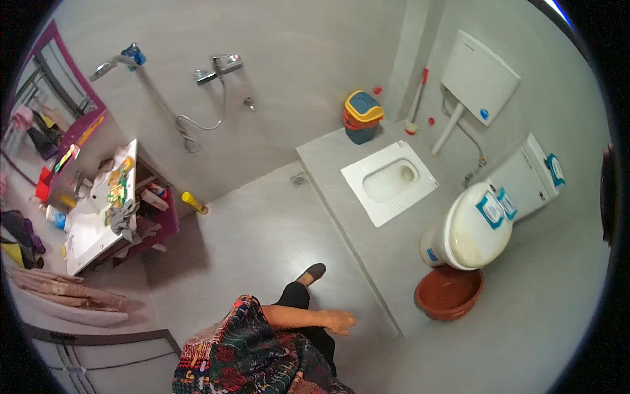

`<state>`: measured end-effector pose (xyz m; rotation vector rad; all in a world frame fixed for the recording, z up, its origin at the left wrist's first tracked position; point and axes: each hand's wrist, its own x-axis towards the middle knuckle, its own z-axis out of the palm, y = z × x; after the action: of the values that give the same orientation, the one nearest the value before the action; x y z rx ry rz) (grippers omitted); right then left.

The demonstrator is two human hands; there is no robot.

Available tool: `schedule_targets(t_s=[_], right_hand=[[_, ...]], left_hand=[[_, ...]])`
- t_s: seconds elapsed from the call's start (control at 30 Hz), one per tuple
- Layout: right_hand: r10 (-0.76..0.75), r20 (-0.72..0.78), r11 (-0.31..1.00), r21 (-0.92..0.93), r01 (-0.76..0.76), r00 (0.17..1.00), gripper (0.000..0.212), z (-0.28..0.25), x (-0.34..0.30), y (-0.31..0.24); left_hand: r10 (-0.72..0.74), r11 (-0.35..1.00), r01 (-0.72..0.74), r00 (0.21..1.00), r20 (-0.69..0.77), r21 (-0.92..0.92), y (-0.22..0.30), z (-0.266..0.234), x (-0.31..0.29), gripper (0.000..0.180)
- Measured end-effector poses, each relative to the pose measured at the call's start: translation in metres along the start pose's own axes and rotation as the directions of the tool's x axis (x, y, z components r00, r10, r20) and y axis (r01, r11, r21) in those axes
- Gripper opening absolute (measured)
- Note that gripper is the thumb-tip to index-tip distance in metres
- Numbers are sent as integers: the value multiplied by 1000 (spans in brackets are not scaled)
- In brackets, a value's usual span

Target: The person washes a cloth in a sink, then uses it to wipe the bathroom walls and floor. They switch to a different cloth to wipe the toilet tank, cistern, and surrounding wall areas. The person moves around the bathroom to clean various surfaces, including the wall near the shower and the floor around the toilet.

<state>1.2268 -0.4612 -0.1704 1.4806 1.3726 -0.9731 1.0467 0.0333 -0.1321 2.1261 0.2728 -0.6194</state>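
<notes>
Although only one hand is brought into view, it can fairly be taken for the left hand (pixel 338 322), held out palm side unseen above the floor (pixel 256 262); nothing is seen in its grasp, but whether the fingers are parted or closed together cannot be told at this size. The right hand is not shown. To the right of the left hand and slightly ahead, well apart from it, the reddish-brown basin (pixel 449 303) is set on the raised platform (pixel 387 262), just beside the white toilet (pixel 476 243); whether the two touch is hidden. Should the platform's edge go unwatched, the shoe (pixel 315 271) could be caught on it, since that edge runs between hand and basin. The basin might also be tipped if its rim were knocked or snagged beneath the toilet. Its mouth is turned upward; being apparently round, it is given no clear long axis.
</notes>
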Motion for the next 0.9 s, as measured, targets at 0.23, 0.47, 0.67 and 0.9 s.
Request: schedule_targets(t_s=[0.23,0.47,0.67,0.9], right_hand=[[295,-504,526,-624,-579,812,58,-45,-26,184],[173,-507,969,-68,-239,844,45,-231,35,22],[425,-344,900,258,-351,837,36,-292,31,-43],[690,575,266,363,-893,440,31,-160,-105,-78]], left_hand=[[-197,975,161,947,-255,-152,-50,-9,-71,47],[-759,651,630,512,-403,-425,-184,-5,-221,46],[-474,481,795,-120,-872,-371,-223,-39,-371,58],[-449,-264,717,-683,-576,-645,-231,-114,-543,60]])
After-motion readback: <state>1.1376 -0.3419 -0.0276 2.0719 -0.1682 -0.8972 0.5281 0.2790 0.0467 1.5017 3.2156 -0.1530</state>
